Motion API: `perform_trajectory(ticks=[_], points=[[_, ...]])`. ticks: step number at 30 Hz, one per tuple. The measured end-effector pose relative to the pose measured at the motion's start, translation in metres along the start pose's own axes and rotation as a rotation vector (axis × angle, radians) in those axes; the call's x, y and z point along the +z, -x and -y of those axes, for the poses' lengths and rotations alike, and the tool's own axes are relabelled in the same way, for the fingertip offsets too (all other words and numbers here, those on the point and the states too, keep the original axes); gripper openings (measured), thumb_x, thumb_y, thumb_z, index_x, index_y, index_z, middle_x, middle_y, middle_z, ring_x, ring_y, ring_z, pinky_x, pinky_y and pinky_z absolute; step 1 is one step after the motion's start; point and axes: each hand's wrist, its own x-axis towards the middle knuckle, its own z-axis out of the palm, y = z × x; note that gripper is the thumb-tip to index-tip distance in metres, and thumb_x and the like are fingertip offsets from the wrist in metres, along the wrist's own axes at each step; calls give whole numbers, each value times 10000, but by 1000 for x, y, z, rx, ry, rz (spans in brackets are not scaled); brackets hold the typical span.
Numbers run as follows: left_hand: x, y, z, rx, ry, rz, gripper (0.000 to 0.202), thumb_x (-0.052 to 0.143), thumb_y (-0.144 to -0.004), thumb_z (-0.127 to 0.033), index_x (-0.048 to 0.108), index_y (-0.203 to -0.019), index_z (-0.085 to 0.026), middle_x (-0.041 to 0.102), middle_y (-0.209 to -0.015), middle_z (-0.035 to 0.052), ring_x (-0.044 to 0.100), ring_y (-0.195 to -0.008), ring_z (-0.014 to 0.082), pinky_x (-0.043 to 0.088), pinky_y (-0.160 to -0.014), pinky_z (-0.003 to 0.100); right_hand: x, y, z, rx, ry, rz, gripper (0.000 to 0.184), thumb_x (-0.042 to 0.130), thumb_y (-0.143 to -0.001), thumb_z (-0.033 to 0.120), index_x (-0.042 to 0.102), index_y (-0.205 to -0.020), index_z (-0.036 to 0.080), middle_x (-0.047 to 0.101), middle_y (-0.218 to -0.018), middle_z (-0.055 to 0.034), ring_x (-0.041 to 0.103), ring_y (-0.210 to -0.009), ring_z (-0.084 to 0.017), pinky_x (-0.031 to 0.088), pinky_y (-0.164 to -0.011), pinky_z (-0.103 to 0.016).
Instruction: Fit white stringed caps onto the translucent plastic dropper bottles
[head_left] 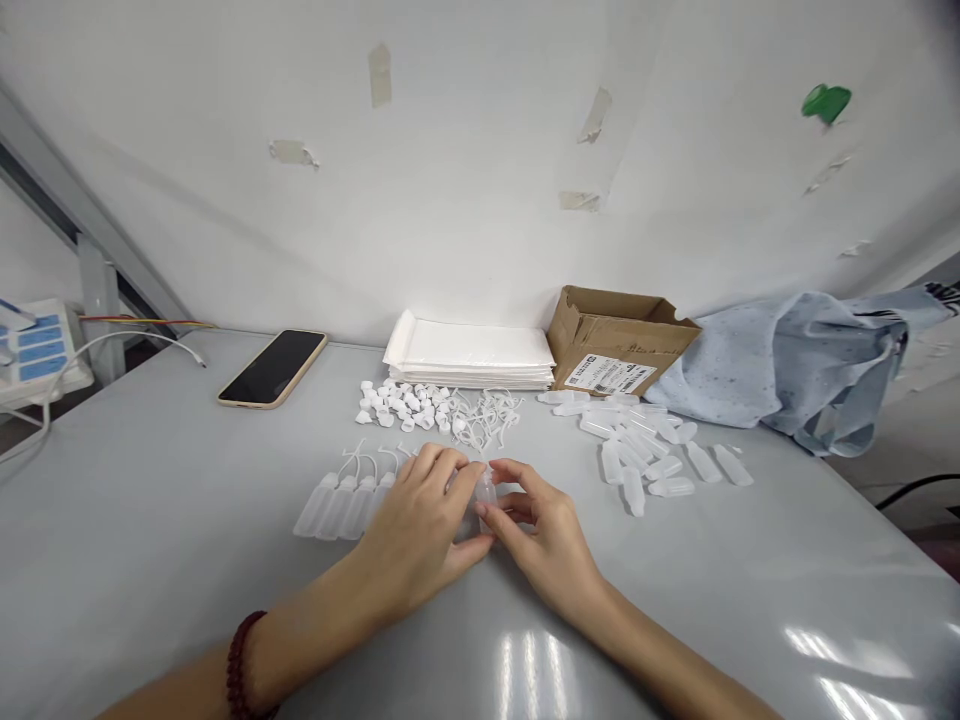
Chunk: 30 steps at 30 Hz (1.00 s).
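ok so left hand [420,525] and right hand [551,535] both have fingers pinching one translucent bottle [487,490], white caps [409,403] scattered toward the counter's [187,540] back edge

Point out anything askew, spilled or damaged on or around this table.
Nothing looks spilled. The loose bottles at the right lie scattered at odd angles, unlike the neat row by the left hand. Scraps of tape cling to the wall, holding nothing visible.
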Motion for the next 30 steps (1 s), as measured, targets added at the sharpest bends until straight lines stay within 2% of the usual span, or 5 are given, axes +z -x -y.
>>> perform_trajectory(ticks=[6, 15, 20, 24, 30], points=[[-2, 0, 6, 6, 26, 3, 455, 715, -731, -295, 543, -1124, -143, 567, -1019, 85, 469, -948, 261, 463, -782, 421, -2, -2, -5, 28, -82, -16, 284, 567, -836, 281, 521, -1101, 192, 625, -1007, -61, 627, -634, -104, 483, -585, -259], [0, 1, 2, 96, -90, -107, 405, 694, -775, -278, 536, -1105, -104, 595, -1024, 112, 495, -923, 267, 470, -750, 416, -2, -3, -4, 77, -162, -61, 261, 599, -825, 353, 533, -1017, 188, 620, -966, -49, 580, -622, -98, 453, -561, -244], [1, 2, 2, 122, -65, -145, 364, 687, -789, -248, 530, -1088, -114, 615, -1015, 100, 511, -911, 256, 477, -746, 410, -2, -1, -3, 82, -197, -58, 302, 603, -824, 363, 539, -1063, 190, 641, -913, -44, 594, -651, -115, 475, -597, -255], [1, 2, 3, 101, -1, -129, 366, 672, -802, -237, 505, -1114, -145, 613, -1037, 87, 519, -936, 249, 482, -775, 397, -1, 0, -3, 63, -176, -51, 293, 592, -833, 350, 577, -1072, 182, 640, -695, -6, 603, -644, -140, 470, -603, -265], [-1, 3, 3, 59, 2, -49, 495, 693, -788, -298, 455, -1200, -163, 593, -1124, 96, 513, -997, 262, 470, -815, 411, 0, 0, -3, 49, -173, -62, 242, 617, -809, 324, 608, -1006, 184, 655, -714, -14, 629, -657, -153, 475, -570, -261]])
